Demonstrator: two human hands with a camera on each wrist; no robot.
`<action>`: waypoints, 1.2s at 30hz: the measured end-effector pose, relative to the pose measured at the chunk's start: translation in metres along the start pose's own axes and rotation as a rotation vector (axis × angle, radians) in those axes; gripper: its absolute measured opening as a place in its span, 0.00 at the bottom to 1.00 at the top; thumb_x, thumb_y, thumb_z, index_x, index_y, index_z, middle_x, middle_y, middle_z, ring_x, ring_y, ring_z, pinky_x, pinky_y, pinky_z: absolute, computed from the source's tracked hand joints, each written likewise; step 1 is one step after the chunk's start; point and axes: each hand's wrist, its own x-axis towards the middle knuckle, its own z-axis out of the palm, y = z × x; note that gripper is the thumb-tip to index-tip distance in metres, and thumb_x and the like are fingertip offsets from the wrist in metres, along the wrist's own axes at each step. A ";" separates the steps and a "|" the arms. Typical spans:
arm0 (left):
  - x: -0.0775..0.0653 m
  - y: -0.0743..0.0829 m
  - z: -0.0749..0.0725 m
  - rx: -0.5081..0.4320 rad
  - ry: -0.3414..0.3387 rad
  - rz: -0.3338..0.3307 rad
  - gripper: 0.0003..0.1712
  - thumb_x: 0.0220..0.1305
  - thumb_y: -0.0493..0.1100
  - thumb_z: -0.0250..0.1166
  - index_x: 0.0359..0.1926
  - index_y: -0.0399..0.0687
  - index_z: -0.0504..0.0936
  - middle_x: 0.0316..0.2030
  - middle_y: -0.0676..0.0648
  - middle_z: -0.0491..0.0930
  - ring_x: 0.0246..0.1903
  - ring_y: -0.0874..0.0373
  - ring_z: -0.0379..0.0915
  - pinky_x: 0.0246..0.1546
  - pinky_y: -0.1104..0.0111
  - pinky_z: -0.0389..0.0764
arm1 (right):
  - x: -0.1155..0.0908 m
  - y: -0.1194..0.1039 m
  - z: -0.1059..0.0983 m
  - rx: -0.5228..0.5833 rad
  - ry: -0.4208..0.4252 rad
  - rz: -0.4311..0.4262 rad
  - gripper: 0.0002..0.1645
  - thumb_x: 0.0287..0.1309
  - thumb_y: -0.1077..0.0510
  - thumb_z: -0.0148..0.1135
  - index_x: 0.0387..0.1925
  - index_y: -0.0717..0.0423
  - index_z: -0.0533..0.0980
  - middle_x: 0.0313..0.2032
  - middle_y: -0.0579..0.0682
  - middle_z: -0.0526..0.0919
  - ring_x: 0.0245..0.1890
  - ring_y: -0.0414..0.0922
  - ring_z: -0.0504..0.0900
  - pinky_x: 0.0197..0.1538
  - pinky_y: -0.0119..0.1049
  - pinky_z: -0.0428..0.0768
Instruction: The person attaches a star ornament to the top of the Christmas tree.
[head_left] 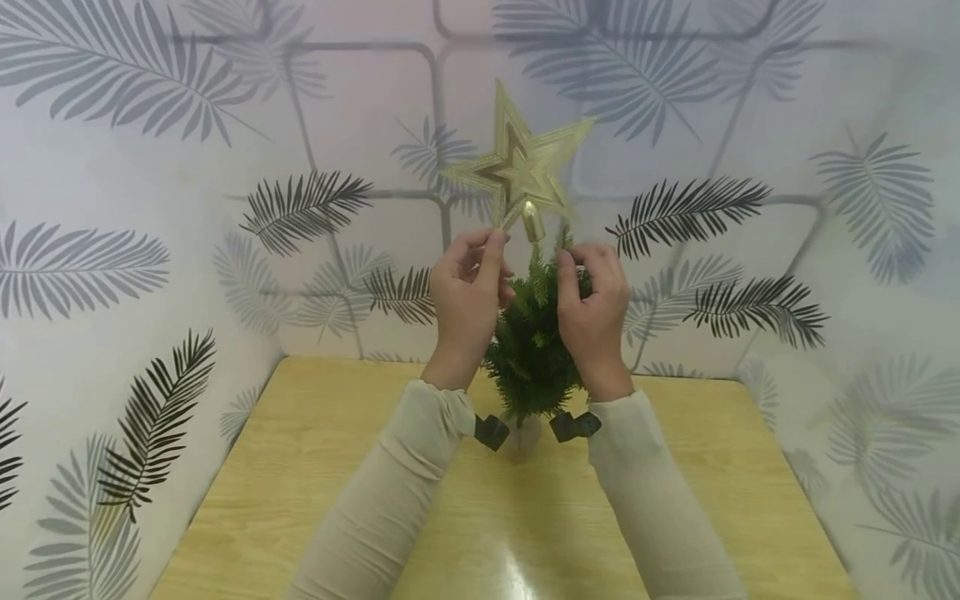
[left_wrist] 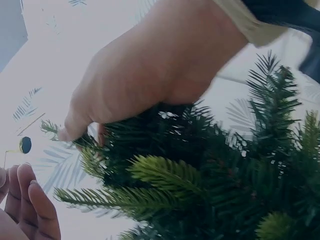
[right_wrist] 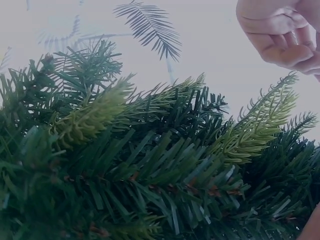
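Gold star (head_left: 517,171) | left grip (head_left: 468,282) raised, pinching it low | right grip (head_left: 597,292) (about level) pinching a tree sprig (head_left: 564,237)

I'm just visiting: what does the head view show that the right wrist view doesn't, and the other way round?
Only the head view: the gold star, the wooden table and the pale sleeves.
Only the right wrist view: reddish-brown bits among the needles, too small to make out from the head.
Both: the green tree, the leaf-patterned wall and the left hand.
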 end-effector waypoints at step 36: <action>0.023 0.015 0.015 0.062 -0.083 0.007 0.12 0.77 0.44 0.62 0.45 0.39 0.85 0.27 0.38 0.78 0.16 0.50 0.75 0.19 0.61 0.82 | -0.002 -0.002 0.004 -0.003 0.003 0.013 0.17 0.75 0.55 0.58 0.37 0.65 0.83 0.43 0.62 0.81 0.47 0.57 0.79 0.55 0.53 0.78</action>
